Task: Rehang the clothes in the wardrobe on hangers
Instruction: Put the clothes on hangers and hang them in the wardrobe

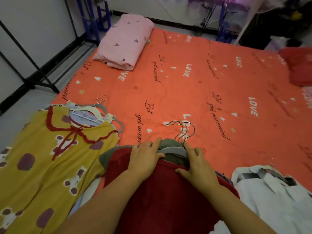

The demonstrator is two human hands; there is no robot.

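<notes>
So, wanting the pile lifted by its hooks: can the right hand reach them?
Probably yes: the right hand rests on the grey hanger, forefinger beside the base of the metal hooks, which lie uncovered on the orange sheet.

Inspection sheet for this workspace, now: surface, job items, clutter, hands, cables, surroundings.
Surface: orange printed bedspread, lightly creased.
Job's things: red garment atop an olive garment, on grey hangers with three metal hooks; yellow dress on hangers at left; white shirt at right.
Clutter: pink rolled bedding, red cushion.
Hands: left hand and right hand rest, fingers fairly straight, at the red garment's neckline.
Cables: possible dark cord by far wall; too blurred.
Surroundings: black metal frame at left, blue frames behind.
</notes>
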